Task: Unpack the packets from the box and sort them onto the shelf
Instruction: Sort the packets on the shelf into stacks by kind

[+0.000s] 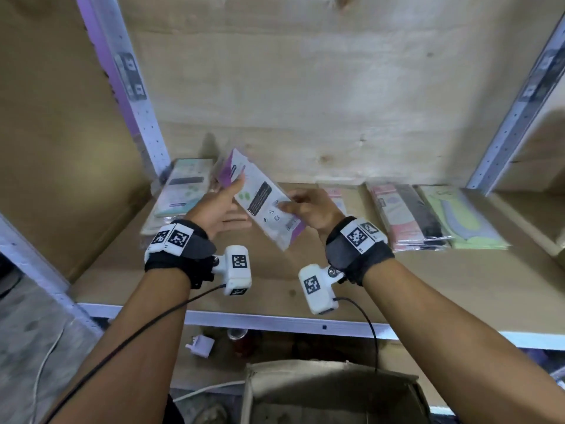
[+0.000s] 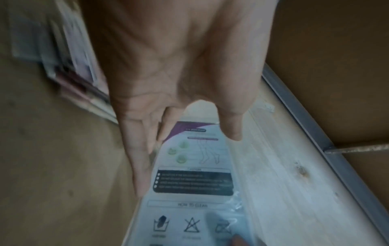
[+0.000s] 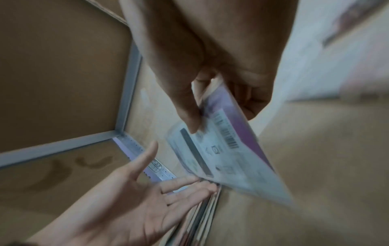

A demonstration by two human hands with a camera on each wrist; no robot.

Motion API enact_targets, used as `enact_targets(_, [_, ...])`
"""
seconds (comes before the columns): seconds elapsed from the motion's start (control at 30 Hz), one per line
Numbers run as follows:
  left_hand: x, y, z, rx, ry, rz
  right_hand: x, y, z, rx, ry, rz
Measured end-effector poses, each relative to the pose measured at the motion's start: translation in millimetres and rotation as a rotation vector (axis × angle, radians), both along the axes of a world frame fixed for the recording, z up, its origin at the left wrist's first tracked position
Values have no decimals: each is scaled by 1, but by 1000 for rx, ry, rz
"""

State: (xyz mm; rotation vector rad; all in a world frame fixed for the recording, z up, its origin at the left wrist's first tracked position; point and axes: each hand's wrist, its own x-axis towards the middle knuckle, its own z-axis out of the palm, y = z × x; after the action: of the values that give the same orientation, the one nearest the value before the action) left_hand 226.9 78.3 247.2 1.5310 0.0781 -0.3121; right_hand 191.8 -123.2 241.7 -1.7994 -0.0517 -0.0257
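Observation:
A clear packet (image 1: 266,203) with a white and purple printed card hangs tilted above the cardboard-lined shelf (image 1: 275,286). My right hand (image 1: 305,206) pinches its near end by the barcode, thumb on top (image 3: 191,116). My left hand (image 1: 223,203) lies open, palm up, at the packet's far purple end (image 2: 193,183), with straight fingers (image 2: 141,166) along its edge. Beside the left hand lies a stack of teal packets (image 1: 183,191). The open cardboard box (image 1: 330,390) stands below the shelf's front edge; its inside is hidden.
On the shelf's right lie pink and black packets (image 1: 409,215) and green packets (image 1: 461,218). Perforated metal uprights (image 1: 134,96) frame the bay, with a plywood back wall. A white plug adapter (image 1: 203,344) and a can (image 1: 238,338) sit on the level below.

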Motion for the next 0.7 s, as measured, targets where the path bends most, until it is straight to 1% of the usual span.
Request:
enact_targets(0.07, [-4,-12,5,-129,21,-48,-14,-11,9,-98,-76,13])
enact_targets(0.17, [-6,-28,9,-303,22,-100,-31,-26,17,-282,-135,57])
enact_targets(0.23, [-7,-37,7,-349,-6,-111,-40,-35,18,-417,-152,109])
enact_targets(0.3, [-8,-44,2,-305,-37,-63,-47,-43,17,-460,-142,167])
enact_targets(0.37, [-9,-49,-3,-233,-55,-14,-50,-51,16,-408,-120,199])
enact_targets(0.4, [-9,-52,-5,-209,-52,-1,-51,-55,15,-379,-122,184])
enact_targets(0.43, [-9,-55,-6,-190,-47,1,-51,-59,13,-351,-136,143])
enact_targets(0.5, [-10,-59,-9,-164,-38,-25,-50,-69,7,-303,-163,-19])
enact_targets(0.57, [-9,-63,-11,-154,-28,-78,-46,-81,-2,-222,-124,-146])
enact_targets(0.63, [-9,-67,-12,-156,-25,-136,-45,-90,-9,-141,-4,-127])
enact_targets(0.7, [-8,-72,-13,-144,-19,-170,-42,-95,-18,-67,81,-42])
